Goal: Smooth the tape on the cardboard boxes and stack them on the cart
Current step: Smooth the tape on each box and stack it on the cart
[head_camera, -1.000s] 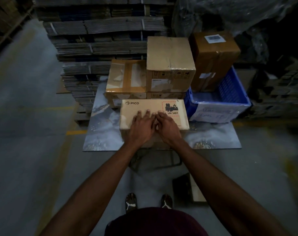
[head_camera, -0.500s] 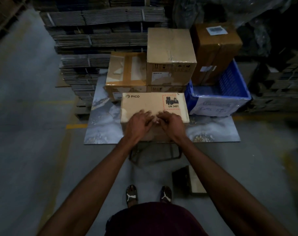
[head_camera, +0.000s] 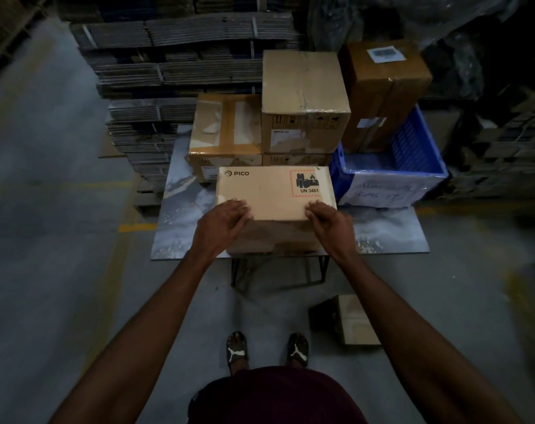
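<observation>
Both hands rest on the near top edge of the PICO box [head_camera: 272,194], with fingers curled over that edge. The left hand [head_camera: 226,221] holds the near left corner and the right hand [head_camera: 327,221] holds the near right corner, so they are well apart, at opposite ends of the near edge. The box lies flat on the marbled table top [head_camera: 180,228], at its near middle, with a printed "UN 3481" label [head_camera: 305,184] at the far right of its upper face.

Behind this box, touching or just beside it, stands a low taped box [head_camera: 226,127], and to the right of that one a taller box [head_camera: 303,87] sits on another carton. A blue crate [head_camera: 413,148] stands at the right side of the table, just beside the PICO box, and a brown box with a white label [head_camera: 385,84] stands in it. Bundles of flat cardboard [head_camera: 180,56] are stacked behind and to the left of the table. On the floor, near the person's right foot, lies a small open carton [head_camera: 346,319]. The person wears dark sandals [head_camera: 237,350].
</observation>
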The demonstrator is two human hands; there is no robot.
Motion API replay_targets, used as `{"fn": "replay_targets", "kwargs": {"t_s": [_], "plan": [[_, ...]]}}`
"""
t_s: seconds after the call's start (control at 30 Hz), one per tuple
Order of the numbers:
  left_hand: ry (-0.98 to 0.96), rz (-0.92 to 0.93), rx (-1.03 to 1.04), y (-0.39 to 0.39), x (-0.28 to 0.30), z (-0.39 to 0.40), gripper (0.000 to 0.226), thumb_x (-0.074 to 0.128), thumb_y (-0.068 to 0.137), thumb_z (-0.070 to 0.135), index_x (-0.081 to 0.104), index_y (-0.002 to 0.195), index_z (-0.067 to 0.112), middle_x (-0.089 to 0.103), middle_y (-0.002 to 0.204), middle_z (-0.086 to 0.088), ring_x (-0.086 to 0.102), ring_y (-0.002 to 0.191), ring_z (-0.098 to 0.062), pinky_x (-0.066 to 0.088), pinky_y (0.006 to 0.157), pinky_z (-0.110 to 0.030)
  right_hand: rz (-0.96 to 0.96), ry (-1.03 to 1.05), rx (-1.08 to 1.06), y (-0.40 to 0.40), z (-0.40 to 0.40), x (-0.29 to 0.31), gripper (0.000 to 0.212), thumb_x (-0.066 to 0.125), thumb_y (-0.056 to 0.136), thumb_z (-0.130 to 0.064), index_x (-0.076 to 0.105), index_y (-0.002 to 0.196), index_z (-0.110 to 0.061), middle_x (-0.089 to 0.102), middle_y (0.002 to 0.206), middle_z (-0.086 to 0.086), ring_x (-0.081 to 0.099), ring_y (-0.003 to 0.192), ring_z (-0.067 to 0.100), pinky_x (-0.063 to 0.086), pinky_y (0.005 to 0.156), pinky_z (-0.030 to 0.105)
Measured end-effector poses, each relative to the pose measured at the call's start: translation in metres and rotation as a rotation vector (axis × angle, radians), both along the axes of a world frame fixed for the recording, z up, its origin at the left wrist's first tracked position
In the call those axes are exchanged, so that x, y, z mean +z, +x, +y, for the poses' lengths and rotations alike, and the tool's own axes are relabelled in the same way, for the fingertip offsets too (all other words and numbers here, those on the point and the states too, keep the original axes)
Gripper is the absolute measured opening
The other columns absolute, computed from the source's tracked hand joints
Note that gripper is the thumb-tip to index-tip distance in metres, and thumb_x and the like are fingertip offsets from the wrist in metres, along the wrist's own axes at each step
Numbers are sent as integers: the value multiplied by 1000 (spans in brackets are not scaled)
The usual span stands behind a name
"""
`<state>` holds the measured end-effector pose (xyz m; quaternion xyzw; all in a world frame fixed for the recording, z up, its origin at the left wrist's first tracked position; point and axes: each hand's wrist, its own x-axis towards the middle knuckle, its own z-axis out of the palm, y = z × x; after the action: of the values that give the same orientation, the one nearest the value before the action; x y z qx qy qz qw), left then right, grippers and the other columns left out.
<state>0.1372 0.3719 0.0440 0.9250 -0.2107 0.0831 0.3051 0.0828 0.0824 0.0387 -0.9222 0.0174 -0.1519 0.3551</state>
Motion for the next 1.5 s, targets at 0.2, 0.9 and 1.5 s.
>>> {"fn": "replay_targets", "kwargs": {"t_s": [0.2, 0.9, 1.5], "plan": [[-46, 3, 1, -1, -13, -1, 29, 64, 97, 31, 75, 117, 13, 70, 125, -5, 60, 124, -15, 34, 111, -21, 11, 22, -11, -2, 3, -1, 29, 67, 98, -28, 70, 125, -18, 70, 128, 4, 61, 124, 12, 50, 108, 41], [83, 99, 54, 39, -2, 5, 54, 56, 101, 34, 48, 147, 7, 44, 154, -12, 37, 144, -28, 28, 117, -35, 155, -144, -39, 37, -18, -4, 49, 43, 108, -44, 50, 149, -20, 49, 153, 5, 47, 139, 22, 44, 111, 44], [128, 44, 179, 107, 13, -21, 27, 60, 90, 29, 65, 111, 13, 59, 117, -13, 51, 111, -37, 46, 89, -45, 195, -1, -96, 110, -25, 18, 30, 66, 96, -27, 58, 121, -12, 48, 133, 9, 42, 126, 26, 36, 101, 33]]}}
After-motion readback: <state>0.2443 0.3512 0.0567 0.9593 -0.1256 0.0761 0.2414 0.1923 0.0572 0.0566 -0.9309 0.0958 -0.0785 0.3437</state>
